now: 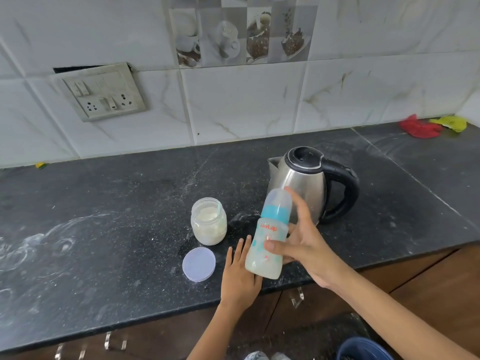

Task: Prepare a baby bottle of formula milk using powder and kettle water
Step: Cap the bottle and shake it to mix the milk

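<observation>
Right hand (301,245) wraps the bottle (270,235) mid-body, fingers curled round it — capped, part-full, light, smooth plastic, likely slippery. Left hand (240,275) lies flat beside the bottle's base, fingers together — best grip is the waist below the blue collar.

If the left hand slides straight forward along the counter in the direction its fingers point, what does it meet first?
Probably nothing soon. The left hand lies flat, fingers pointing between the powder jar and the baby bottle. Bare counter lies ahead, though it may brush the raised bottle; depth is unclear.
</observation>
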Motion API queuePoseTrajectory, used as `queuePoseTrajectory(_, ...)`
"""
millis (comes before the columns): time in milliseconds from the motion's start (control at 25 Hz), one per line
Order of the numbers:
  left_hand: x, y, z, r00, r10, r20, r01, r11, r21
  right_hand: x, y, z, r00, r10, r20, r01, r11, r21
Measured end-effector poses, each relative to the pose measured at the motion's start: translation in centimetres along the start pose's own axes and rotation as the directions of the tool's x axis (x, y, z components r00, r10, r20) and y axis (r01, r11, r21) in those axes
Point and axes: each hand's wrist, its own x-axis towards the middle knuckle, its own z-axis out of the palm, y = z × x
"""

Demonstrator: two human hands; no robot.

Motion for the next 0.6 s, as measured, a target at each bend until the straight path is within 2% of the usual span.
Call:
queuePoseTrajectory(40, 0.0, 0.0, 0.0, 1.000, -0.001, -0.004, 0.001, 1.000, -0.003, 0.2, 0.1, -0.2, 1.000, -0.009, -0.024, 0.009, 1.000, 0.009)
queuePoseTrajectory(160, 0.2, 0.1, -0.1, 0.998, -0.044, -0.049, 0.043, 0.999, -0.026, 1.1, 0.2, -1.0, 0.974, -0.061, -0.217, 0.091, 0.987, 0.131)
queuePoseTrajectory(280, -0.2, 0.2, 0.0, 0.997, 0.031, -0.076, -0.036, 0.998, -0.055, 0.7, 1.2, 0.1, 0.996, -0.031, -0.086, 0.036, 0.997, 0.061)
queuePoseTrajectory(320, -0.3, 0.0, 0.2, 0.996, 0.029, -0.087, -0.035, 0.998, -0.058, 0.8, 1.3, 0.2, 0.996, -0.029, -0.080, 0.034, 0.997, 0.063)
queuePoseTrajectory(440, 0.0, 0.2, -0.2, 0.993, -0.028, -0.113, 0.023, 0.998, -0.052, 1.7, 1.2, -0.5, 0.970, -0.044, -0.237, 0.097, 0.972, 0.215)
queuePoseTrajectory(480, 0.0, 0.5, -0.3, 0.991, -0.022, -0.132, 0.013, 0.997, -0.074, 1.6, 1.2, -0.3, 0.972, -0.034, -0.233, 0.086, 0.972, 0.218)
queuePoseTrajectory(600, -0.2, 0.5, -0.4, 0.981, 0.019, -0.192, -0.049, 0.988, -0.148, 0.9, 2.0, 0.7, 0.995, -0.013, -0.100, 0.023, 0.995, 0.099)
